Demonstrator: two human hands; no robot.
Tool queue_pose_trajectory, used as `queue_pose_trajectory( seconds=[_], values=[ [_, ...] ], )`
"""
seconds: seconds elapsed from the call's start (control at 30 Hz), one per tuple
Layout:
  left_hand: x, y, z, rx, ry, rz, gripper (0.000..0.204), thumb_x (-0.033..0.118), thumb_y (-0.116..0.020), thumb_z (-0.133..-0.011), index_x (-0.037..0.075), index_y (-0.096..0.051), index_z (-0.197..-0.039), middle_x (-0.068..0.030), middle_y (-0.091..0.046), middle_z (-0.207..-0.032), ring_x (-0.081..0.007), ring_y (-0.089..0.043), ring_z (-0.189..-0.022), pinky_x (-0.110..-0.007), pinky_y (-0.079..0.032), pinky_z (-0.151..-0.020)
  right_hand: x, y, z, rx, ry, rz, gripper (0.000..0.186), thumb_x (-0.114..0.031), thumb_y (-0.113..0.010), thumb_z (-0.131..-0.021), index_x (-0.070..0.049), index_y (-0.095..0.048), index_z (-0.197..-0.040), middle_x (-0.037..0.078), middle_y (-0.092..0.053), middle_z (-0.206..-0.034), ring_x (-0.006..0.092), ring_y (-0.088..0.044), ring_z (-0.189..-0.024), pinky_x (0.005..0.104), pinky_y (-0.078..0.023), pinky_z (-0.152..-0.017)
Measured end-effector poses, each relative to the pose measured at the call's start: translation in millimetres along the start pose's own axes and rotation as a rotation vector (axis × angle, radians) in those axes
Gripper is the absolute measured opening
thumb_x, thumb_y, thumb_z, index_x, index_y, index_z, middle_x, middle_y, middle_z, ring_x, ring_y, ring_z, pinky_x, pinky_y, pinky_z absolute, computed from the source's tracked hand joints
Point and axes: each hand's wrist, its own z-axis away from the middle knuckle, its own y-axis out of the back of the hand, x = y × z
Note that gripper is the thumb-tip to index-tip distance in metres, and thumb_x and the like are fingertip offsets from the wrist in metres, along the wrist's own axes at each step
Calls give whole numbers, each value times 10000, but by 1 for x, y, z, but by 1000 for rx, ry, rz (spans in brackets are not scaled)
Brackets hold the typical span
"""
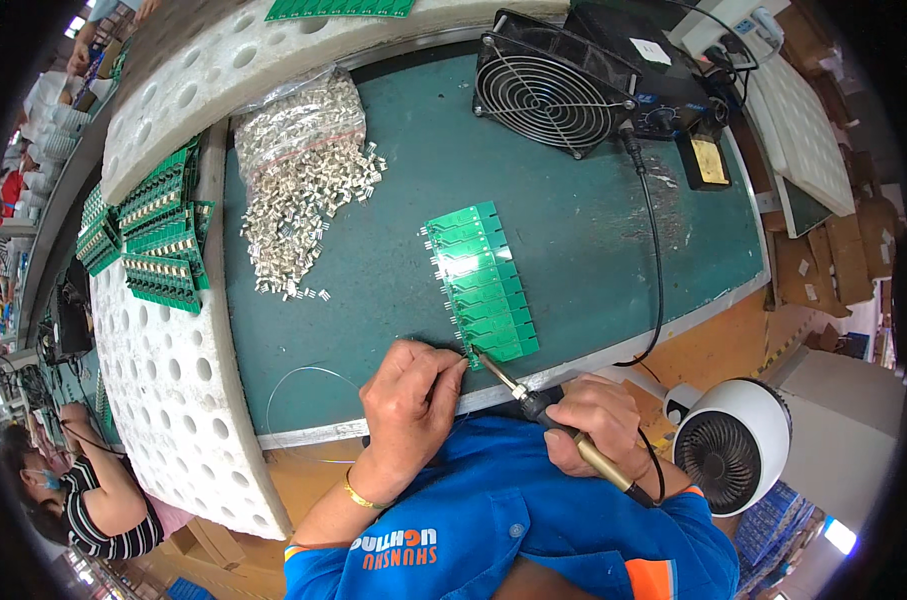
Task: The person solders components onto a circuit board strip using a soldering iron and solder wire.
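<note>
A green circuit board panel (pixel 481 285) lies on the green work mat, with small white connectors (pixel 439 268) along its left edge. My right hand (pixel 598 418) is closed around a soldering iron (pixel 595 458), whose tip meets the panel's lower left corner. Beside that corner, my left hand (pixel 411 400) is pinched on thin solder wire (pixel 291 378), which loops out to the left over the mat. The wire's end between my fingertips and the iron's tip is too small to make out.
Loose connectors (pixel 293 230) spill from a clear bag (pixel 308 120) at upper left. Boards (pixel 163 235) are stacked on white perforated foam (pixel 173 400). A black fan (pixel 553 95), a soldering station (pixel 663 100) and a yellow sponge (pixel 708 160) stand at far right. The iron's cable (pixel 655 260) crosses the mat.
</note>
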Motion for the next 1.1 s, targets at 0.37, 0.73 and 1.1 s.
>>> queue_pose_trajectory(
  seconds=[0.37, 0.73, 1.1],
  values=[
    [2, 0, -1, -6, -12, -29, 96, -50, -743, -758, 8, -693, -816, -90, -613, -727, -205, -588, -649, -309, -469, -554, 1, 0, 3, 22, -38, -40, 215, -146, -756, -819, -21, -613, -920, 80, -600, -649, 219, -569, -498, 329, -455, -468],
    [2, 0, 2, -28, 18, -26, 117, -54, -750, -752, 9, -707, -841, -90, -611, -729, -202, -600, -656, -303, -478, -561, 2, 1, 4, -13, 18, 0, 272, -226, -762, -840, -19, -609, -928, 72, -593, -641, 212, -567, -499, 322, -447, -455],
    [4, 2, 0, -38, 34, -4, 117, -53, -754, -748, 8, -710, -837, -91, -624, -737, -210, -606, -673, -308, -490, -592, 2, 3, 6, -33, 5, -27, 292, -236, -769, -835, -16, -609, -941, 80, -597, -655, 220, -576, -518, 327, -452, -470]
  ],
)
